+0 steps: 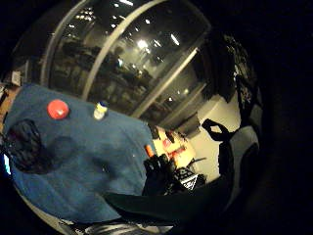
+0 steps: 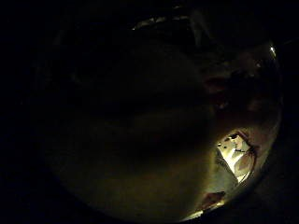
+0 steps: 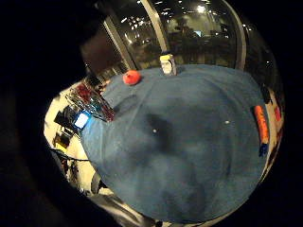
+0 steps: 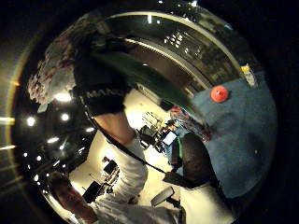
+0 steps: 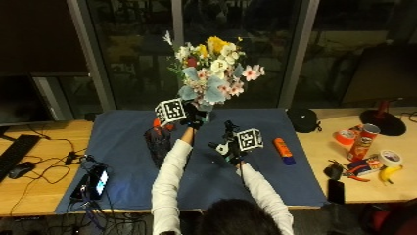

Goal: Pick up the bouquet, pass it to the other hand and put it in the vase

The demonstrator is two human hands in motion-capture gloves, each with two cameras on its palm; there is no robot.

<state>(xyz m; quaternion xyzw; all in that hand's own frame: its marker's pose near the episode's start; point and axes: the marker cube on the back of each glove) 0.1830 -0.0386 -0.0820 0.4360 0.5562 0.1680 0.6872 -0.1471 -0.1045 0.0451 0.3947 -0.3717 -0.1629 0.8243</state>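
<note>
Blue cloth (image 5: 130, 161) covers the table's middle. Bouquet (image 5: 212, 73), tall and top-heavy, is held up above the cloth's far edge, stems gripped in the curled fingers of the left hand (image 5: 194, 119). Dark mesh vase (image 5: 158, 143) stands on the cloth just left of the left forearm. Right hand (image 5: 229, 147) hovers near, holding nothing, fingers loosely spread.

Risk, as judged: lowering the stems could knock the light vase over, or flower heads could snag its rim. Open cloth lies toward the near edge; an orange marker (image 5: 283, 148) lies right, red lid (image 3: 132, 77) and small bottle (image 3: 166, 63) at the far edge.
</note>
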